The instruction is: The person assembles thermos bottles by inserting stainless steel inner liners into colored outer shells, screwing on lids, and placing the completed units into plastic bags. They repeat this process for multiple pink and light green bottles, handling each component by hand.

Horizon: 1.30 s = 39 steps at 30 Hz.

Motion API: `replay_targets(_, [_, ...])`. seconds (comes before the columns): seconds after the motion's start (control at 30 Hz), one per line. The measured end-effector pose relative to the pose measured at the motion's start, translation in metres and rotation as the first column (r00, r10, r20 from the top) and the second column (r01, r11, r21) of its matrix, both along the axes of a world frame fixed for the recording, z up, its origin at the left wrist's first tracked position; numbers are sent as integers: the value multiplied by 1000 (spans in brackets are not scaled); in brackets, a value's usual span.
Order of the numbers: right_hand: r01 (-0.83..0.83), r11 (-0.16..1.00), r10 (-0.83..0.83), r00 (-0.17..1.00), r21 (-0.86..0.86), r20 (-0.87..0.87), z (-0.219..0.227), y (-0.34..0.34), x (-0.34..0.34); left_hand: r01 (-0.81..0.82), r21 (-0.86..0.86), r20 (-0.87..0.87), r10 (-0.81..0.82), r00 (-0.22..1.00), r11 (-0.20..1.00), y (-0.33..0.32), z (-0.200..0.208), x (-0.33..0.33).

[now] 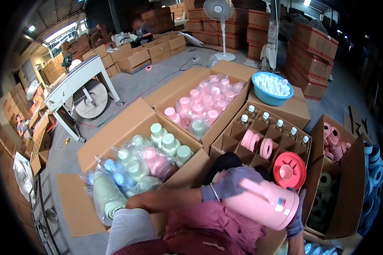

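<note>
While scanning across from the left, first past a white-legged table (83,74), well back on the grey floor (134,85). Nearer now, to an open carton (191,172) crammed with pale green jugs (169,143), some bare, some bagged in clear plastic, with blue pieces (120,174) and a pink piece (155,159) tucked among them. Just beyond, on to a second open carton (227,117) full of pink jugs (198,109), mostly bagged, and far behind, up to a white standing fan (219,10).

And here, straight into the action! Gripped near the handle by the gloved left hand (234,182), with fingers curled in, and tipped over the lap with base toward lower right: look at that pink jug (259,206)! Behind it, on to a divided carton (230,138) with white-capped clear bottles (280,124) and pink rings (266,148). Further back, to a blue basin (270,100) heaped with small white pieces (271,83). Down again to a red dish (301,165) with a pink cup (286,172) in it, just beside the jug. Then to the gloved right hand (295,216), cupped firmly around the jug's base. Finally, over to a tall carton (344,187) of pink and green rings (324,180), and past it, to blue rings (374,174).
</note>
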State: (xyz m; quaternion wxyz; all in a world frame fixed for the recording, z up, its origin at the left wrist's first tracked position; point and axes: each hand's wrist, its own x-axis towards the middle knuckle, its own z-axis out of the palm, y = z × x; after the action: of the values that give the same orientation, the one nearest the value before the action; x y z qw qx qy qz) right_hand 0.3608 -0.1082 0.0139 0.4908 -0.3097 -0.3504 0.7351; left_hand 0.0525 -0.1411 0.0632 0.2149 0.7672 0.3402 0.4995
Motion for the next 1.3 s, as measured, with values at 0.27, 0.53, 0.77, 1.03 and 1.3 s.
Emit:
replay_targets(0.27, [-23,999,19,994,-36,-107,24,30,-25,-190,73,-51,194,980,979,17,15,4])
replay_targets(0.53, [-254,589,-518,609,767,601,65,27,-13,-142,-182,-335,75,939,973,22,27,-4])
replay_targets(0.77, [-67,940,4,983,336,183,35,30,-25,-245,-226,-39,243,969,943,28,3,-2])
replay_targets(1.03, [-536,221,-404,710,815,576,161,24,-53,-466,-514,16,551,834,721,11,18,-42])
replay_targets(1.3, [-736,138,-101,655,663,749,99,45,-158,-460,-459,85,553,829,760,49,-38,-42])
